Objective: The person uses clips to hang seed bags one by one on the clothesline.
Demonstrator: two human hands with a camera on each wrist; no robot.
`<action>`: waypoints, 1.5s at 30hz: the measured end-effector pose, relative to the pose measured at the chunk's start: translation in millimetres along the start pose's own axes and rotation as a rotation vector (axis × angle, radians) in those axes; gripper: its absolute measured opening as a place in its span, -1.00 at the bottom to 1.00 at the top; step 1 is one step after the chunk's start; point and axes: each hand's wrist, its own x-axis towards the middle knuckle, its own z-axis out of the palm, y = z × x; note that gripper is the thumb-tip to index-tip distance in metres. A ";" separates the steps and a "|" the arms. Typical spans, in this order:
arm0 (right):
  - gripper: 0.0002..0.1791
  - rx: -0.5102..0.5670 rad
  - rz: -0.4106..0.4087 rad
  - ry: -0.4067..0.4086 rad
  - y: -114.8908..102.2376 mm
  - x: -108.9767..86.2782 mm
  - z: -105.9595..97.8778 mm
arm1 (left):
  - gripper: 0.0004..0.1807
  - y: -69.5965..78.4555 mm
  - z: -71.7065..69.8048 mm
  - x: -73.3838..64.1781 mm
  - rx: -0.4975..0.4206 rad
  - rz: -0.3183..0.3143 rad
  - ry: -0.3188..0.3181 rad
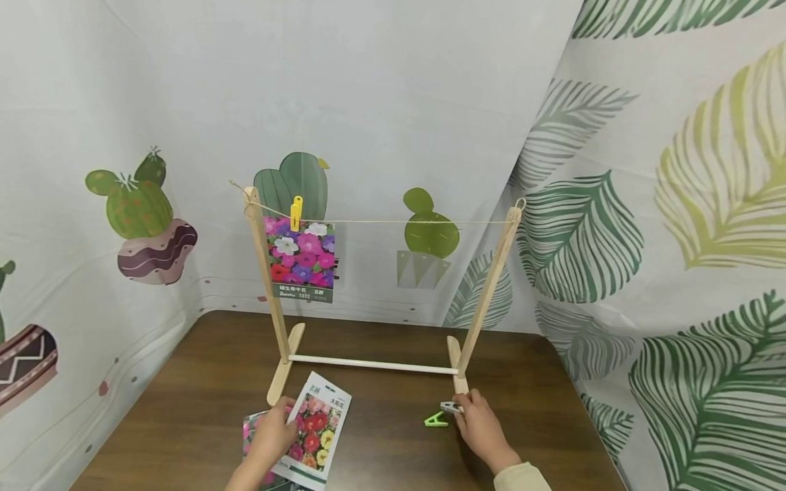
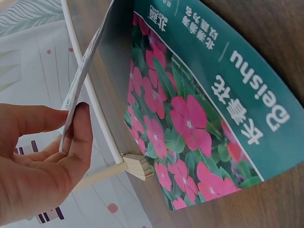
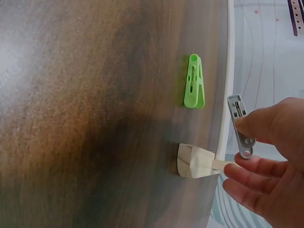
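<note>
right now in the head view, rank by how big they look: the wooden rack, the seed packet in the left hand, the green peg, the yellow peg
1. wooden rack
2. seed packet, pinched by the left hand
3. and 4. yellow peg and green peg: they look alike, and the yellow one hangs farther from the camera, so no ranking.

A wooden rack [image 1: 374,300] stands mid-table, its string holding a flower seed packet [image 1: 302,258] under a yellow peg [image 1: 296,213] at eleven o'clock. At seven, the left hand [image 1: 270,436] pinches a second packet [image 1: 316,429]; at five, the right hand [image 1: 482,426] holds a grey peg [image 1: 451,408] beside a green peg [image 1: 435,420].
</note>
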 end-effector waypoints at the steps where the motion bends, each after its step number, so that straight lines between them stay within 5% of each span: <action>1: -0.74 0.000 -0.002 -0.002 -0.1 0.4 -0.1 | -0.64 0.3 0.0 0.0 -0.006 -0.007 -0.003; 14: -0.67 0.014 0.001 0.022 -1.7 4.7 -3.9 | -0.80 4.5 -3.0 -0.2 -0.009 0.006 0.031; 45: -0.65 -0.007 -0.170 0.126 -16.2 34.5 -41.5 | -0.88 18.3 -20.6 15.6 -0.101 0.077 0.058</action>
